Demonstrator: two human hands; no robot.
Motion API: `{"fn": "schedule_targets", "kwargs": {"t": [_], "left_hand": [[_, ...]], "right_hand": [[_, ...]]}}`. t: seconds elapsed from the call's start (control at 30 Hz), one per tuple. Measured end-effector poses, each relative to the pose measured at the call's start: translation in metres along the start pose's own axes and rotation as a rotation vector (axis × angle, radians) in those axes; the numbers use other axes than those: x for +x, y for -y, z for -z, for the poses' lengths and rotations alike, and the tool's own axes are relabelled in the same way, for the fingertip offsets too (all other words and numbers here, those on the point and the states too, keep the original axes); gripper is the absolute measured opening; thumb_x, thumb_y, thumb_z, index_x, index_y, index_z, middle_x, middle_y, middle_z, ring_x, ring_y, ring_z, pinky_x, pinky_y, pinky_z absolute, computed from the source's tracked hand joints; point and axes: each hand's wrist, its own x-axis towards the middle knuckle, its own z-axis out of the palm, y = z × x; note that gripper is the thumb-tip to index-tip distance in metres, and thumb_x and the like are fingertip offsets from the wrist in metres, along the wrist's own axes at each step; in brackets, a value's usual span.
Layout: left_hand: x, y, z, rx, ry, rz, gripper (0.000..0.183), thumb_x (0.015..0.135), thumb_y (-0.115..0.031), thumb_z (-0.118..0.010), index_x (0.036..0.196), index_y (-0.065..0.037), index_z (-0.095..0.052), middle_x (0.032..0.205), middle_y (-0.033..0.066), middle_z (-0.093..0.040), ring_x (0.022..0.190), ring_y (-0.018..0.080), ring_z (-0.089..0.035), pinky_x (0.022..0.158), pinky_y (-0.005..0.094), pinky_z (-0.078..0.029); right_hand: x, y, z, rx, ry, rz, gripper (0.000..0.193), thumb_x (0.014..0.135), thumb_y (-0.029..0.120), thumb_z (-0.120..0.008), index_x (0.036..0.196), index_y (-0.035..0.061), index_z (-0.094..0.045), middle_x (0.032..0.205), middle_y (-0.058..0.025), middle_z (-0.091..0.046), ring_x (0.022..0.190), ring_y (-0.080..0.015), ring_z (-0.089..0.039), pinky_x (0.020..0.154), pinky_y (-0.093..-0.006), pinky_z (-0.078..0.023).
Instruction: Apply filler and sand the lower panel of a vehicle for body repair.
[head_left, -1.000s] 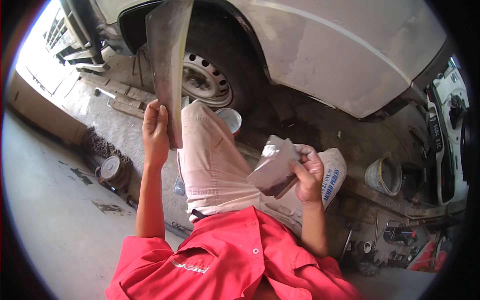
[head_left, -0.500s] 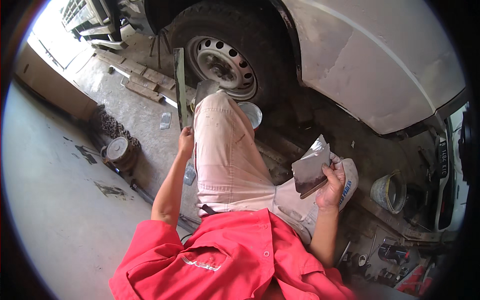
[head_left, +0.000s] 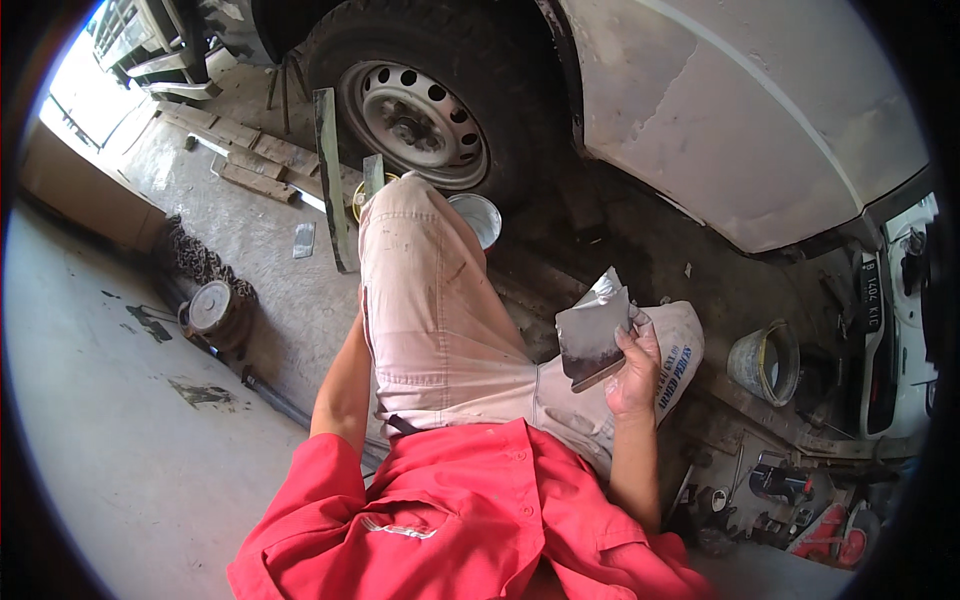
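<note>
My right hand (head_left: 637,365) is closed on a dark grey sheet (head_left: 592,335) that looks like sandpaper, with a pale torn flap at its top corner and a brownish edge beneath. It is held above my bent right leg. My left forearm (head_left: 343,385) runs down beside my raised left knee, and the hand is hidden behind the leg. Beyond the knee, a long greenish strip (head_left: 330,180) stands tilted by the wheel (head_left: 420,125). A small grey-green plate (head_left: 373,176) shows beside it, above a yellow-rimmed can (head_left: 359,200).
A pale car body (head_left: 720,130) fills the upper right. An open tin (head_left: 476,218) stands past my knee, a bucket (head_left: 765,363) to the right. Planks (head_left: 258,160), a lidded can (head_left: 210,307) and a pale panel (head_left: 120,420) lie left. Tools (head_left: 780,485) lie lower right.
My left hand has left the long strip's lower end and gone behind my leg. The dark plate above the knee no longer shows; a grey-green one does. The view has shifted slightly.
</note>
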Motion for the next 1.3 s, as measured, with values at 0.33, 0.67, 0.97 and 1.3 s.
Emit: {"fn": "schedule_targets", "kwargs": {"t": [0.33, 0.67, 0.97, 1.3], "left_hand": [[-0.004, 0.009, 0.01, 0.04, -0.175, -0.03, 0.032, 0.106, -0.019, -0.059, 0.127, 0.005, -0.061, 0.103, 0.0102, -0.068, 0.088, 0.0172, -0.058, 0.081, 0.034, -0.051], [-0.001, 0.011, -0.009, 0.097, -0.329, -0.059, 0.034, 0.106, -0.02, -0.059, 0.127, 0.006, -0.061, 0.104, 0.0114, -0.068, 0.089, 0.0184, -0.059, 0.082, 0.0348, -0.051], [0.04, -0.008, -0.038, 0.194, -0.208, -0.115, 0.035, 0.107, -0.021, -0.059, 0.128, 0.007, -0.061, 0.105, 0.0124, -0.068, 0.09, 0.0195, -0.059, 0.083, 0.0355, -0.051], [0.081, -0.011, -0.009, 0.269, -0.221, -0.207, 0.037, 0.107, -0.022, -0.059, 0.128, 0.008, -0.06, 0.106, 0.0136, -0.068, 0.091, 0.0207, -0.06, 0.084, 0.0362, -0.051]], "right_hand": [[-0.004, -0.008, 0.002, 0.005, 0.04, -0.021, 0.034, 0.098, 0.0, -0.063, 0.132, 0.0025, -0.058, 0.126, -0.0097, -0.067, 0.116, -0.0183, -0.063, 0.106, -0.0344, -0.048], [-0.01, -0.014, -0.003, 0.037, 0.042, -0.069, 0.036, 0.098, 0.0, -0.062, 0.133, 0.0016, -0.057, 0.126, -0.0105, -0.068, 0.116, -0.0196, -0.064, 0.106, -0.0359, -0.049], [-0.014, -0.012, -0.004, 0.149, 0.065, -0.065, 0.037, 0.1, 0.0, -0.06, 0.137, 0.0019, -0.055, 0.127, -0.0101, -0.066, 0.117, -0.0204, -0.065, 0.105, -0.0372, -0.051], [-0.013, -0.001, -0.005, 0.226, 0.089, -0.043, 0.042, 0.098, -0.001, -0.062, 0.139, 0.007, -0.052, 0.128, -0.0098, -0.064, 0.119, -0.0208, -0.063, 0.108, -0.0407, -0.049]]}}
